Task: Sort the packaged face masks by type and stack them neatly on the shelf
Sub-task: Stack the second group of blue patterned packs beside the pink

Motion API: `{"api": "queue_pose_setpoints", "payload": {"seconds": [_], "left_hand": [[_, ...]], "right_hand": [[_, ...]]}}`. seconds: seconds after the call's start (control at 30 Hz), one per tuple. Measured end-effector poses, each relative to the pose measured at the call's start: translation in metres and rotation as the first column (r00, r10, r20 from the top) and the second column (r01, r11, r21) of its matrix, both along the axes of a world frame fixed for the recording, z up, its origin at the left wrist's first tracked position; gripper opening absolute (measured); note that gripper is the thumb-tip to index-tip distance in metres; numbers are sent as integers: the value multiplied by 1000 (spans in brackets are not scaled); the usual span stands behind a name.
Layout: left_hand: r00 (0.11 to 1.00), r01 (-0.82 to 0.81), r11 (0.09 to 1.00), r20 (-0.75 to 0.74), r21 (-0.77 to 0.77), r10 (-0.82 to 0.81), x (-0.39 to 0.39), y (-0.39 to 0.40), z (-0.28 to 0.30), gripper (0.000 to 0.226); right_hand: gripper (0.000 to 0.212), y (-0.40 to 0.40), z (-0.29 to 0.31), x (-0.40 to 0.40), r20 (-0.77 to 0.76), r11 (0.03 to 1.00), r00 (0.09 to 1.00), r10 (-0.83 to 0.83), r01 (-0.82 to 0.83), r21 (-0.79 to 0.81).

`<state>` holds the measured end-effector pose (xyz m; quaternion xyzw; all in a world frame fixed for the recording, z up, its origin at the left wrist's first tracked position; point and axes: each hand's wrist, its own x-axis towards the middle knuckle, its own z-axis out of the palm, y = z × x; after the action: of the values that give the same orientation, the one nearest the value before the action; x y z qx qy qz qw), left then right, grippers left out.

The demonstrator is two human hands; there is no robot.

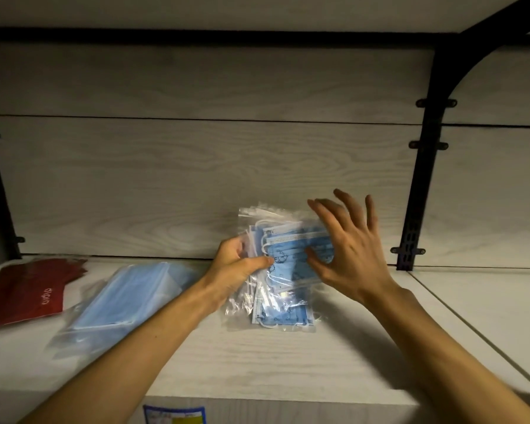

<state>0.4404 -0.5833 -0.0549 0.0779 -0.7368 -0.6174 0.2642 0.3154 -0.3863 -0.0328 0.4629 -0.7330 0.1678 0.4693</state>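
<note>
Left grip [242, 267] pinching clear bags of patterned blue masks [283, 270]; right grip [346, 249] splayed, released beside them. Mid-sorting, apparently. Next: squaring onto white shelf [257, 362].

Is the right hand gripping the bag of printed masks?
No, the right hand hovers spread open; only the left hand pinches the printed masks.

mask packets [283, 270] on shelf [288, 362], pouch [25, 293] leftmost

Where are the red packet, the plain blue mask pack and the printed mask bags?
red packet [25, 289], head view, on its flat red face.
plain blue mask pack [120, 298], head view, on the blue masks inside.
printed mask bags [288, 261], head view, on the printed blue mask.
</note>
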Motion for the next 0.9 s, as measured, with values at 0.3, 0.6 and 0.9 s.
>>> {"api": "queue_pose_setpoints", "payload": {"seconds": [0.3, 0.6, 0.9], "left_hand": [[985, 109, 989, 120, 100, -121, 10, 7, 8, 63], [974, 131, 986, 175, 102, -147, 12, 6, 7, 63], [979, -6, 996, 205, 88, -12, 8, 0, 3, 45]], "right_hand": [[9, 2, -10, -3, 353, 995, 935, -18, 52, -87], [30, 3, -12, -17, 799, 961, 569, 192, 58, -272], [25, 16, 12, -18, 793, 772, 17, 609, 216, -598]]}}
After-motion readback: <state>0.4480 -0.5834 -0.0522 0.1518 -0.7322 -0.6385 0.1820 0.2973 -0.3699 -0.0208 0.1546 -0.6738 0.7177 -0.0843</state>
